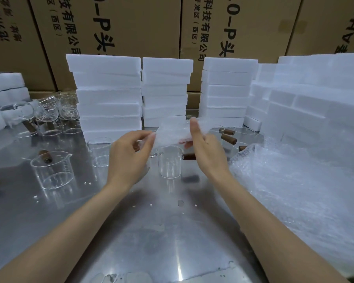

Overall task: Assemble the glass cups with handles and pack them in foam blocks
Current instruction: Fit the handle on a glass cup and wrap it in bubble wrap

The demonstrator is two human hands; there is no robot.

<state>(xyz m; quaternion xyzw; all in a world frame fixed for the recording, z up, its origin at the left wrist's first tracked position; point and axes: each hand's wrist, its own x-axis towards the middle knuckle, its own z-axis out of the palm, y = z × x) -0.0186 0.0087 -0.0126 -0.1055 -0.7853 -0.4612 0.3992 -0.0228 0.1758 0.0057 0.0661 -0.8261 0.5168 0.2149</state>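
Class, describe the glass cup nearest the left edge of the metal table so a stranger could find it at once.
Start at the tallest foam stack on the metal table and look down to its left. The glass cup there stands alone, with a pouring spout and a brown handle behind it.

A metal table (168,231) carries stacks of foam blocks (108,94) along its far side, with cardboard cartons (131,25) standing behind them. Glass cups with handles (47,111) cluster at the far left; one cup (52,170) sits nearer, left of centre, and another cup (170,161) stands at centre. Bubble wrap (298,186) lies heaped on the right, loose handles (228,137) just behind it. Above the centre cup, the left hand (129,158) and right hand (207,152) hold a small sheet (172,133) between them.
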